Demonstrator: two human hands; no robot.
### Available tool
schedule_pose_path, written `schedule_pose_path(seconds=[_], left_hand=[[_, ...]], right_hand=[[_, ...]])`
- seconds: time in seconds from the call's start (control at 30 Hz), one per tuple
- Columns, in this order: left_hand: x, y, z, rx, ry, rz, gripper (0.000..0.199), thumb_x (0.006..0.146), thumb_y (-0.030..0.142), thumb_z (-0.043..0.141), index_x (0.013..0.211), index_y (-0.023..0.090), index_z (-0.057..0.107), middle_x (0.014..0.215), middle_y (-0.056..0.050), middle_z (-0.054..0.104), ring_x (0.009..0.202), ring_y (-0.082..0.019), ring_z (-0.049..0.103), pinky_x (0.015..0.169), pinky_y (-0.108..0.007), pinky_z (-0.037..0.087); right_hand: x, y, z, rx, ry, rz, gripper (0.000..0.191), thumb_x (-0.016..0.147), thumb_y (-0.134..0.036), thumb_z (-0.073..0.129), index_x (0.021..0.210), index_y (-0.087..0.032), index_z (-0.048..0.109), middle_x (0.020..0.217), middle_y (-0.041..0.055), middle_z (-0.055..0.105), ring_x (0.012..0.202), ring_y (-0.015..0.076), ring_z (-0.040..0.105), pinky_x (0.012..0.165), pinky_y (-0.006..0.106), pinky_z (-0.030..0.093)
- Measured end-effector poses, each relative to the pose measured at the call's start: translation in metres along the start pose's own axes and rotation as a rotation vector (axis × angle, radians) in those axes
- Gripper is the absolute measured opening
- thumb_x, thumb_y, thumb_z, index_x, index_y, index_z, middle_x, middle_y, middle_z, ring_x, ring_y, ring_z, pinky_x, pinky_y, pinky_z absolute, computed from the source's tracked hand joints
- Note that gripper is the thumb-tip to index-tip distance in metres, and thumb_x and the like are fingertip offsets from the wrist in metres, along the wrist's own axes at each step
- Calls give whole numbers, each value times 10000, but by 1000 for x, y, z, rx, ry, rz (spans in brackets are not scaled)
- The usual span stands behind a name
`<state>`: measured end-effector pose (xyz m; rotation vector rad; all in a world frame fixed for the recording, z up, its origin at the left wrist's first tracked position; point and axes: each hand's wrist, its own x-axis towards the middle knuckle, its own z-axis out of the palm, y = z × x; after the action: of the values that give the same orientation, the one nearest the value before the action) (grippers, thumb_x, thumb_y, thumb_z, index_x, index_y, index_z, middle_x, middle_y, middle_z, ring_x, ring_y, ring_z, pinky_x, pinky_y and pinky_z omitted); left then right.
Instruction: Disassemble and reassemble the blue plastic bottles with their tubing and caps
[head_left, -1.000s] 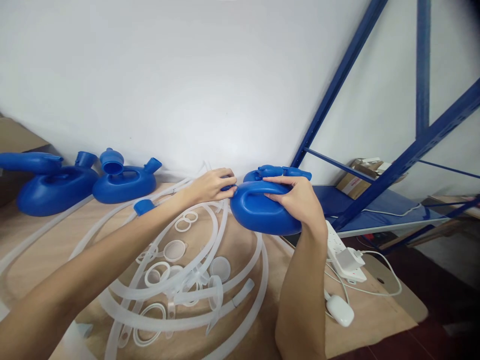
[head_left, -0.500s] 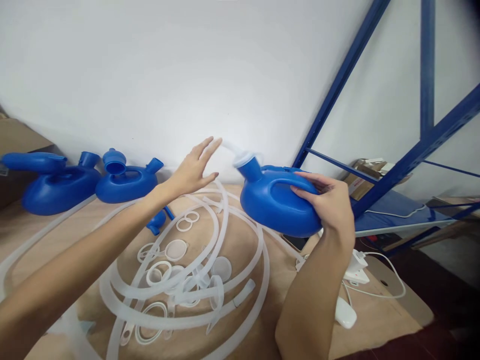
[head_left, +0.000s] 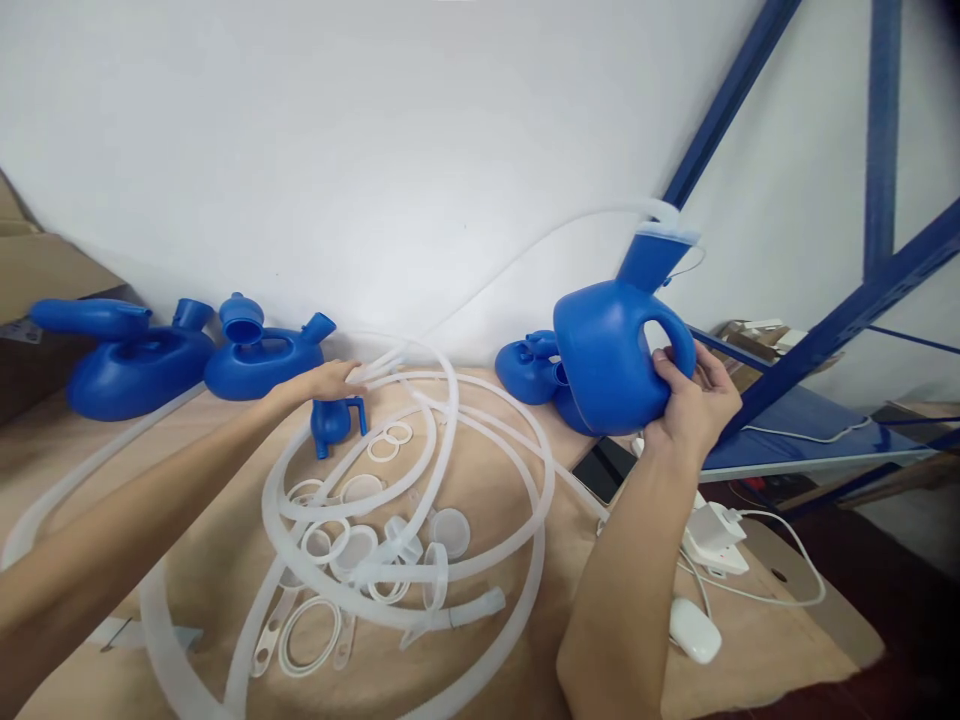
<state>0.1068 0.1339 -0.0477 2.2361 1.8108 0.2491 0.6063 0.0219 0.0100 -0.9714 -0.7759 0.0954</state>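
Observation:
My right hand is wrapped round the handle of a blue jug, raised with its neck pointing up. A white cap sits on the neck, and a clear hose runs from it down to the left. My left hand is low at the back of the table, by the hose coils and just above a small blue piece; its fingers are partly hidden, and whether they grip the hose is unclear. Coiled hose lies over white rings and clear discs.
Blue jugs stand at the left and behind the raised one. A phone, a power strip and a white mouse lie at the right. A blue metal rack stands beyond. Cardboard boxes are at far left.
The jug has moved right and tipped with its neck upward, and my right hand now wraps its handle. My left hand has dropped from beside the cap to the hose coils at the left.

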Motion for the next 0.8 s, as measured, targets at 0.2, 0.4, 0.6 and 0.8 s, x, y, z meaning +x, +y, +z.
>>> schedule_pose_path(seconds=[0.2, 0.4, 0.6, 0.8], left_hand=[[-18, -24, 9, -29, -44, -84, 1101, 637, 876, 606, 1437, 120, 590, 1391, -241, 689, 1266, -423, 654, 1000, -402, 523], [-28, -20, 8, -95, 18, -79, 922, 654, 852, 599, 1262, 169, 718, 1296, -191, 751, 1216, -421, 681, 984, -406, 536], [-27, 5, -7, -216, 149, -26, 696, 718, 756, 643, 1128, 206, 764, 1163, -112, 793, 1118, -372, 714, 942, -371, 551], [-26, 49, 15, -362, 121, 52, 727, 835, 781, 516, 1202, 194, 739, 1040, -72, 803, 882, -287, 751, 773, -349, 603]], right_hand=[[3, 12, 0, -12, -28, -24, 438, 669, -271, 895, 1078, -279, 738, 984, 4, 780, 1090, 331, 751, 1074, 563, 586], [-4, 7, 9, -8, -84, -29, 449, 656, -267, 905, 1076, -276, 747, 996, 13, 788, 1078, 329, 757, 1023, 540, 616], [-19, -11, 28, 24, -128, 93, 538, 520, -254, 959, 1022, -220, 770, 915, 17, 785, 1028, 308, 764, 1039, 512, 599], [-32, -22, 40, 5, -238, 104, 549, 534, -289, 955, 1044, -195, 777, 945, 35, 797, 1004, 298, 766, 1029, 509, 584]])
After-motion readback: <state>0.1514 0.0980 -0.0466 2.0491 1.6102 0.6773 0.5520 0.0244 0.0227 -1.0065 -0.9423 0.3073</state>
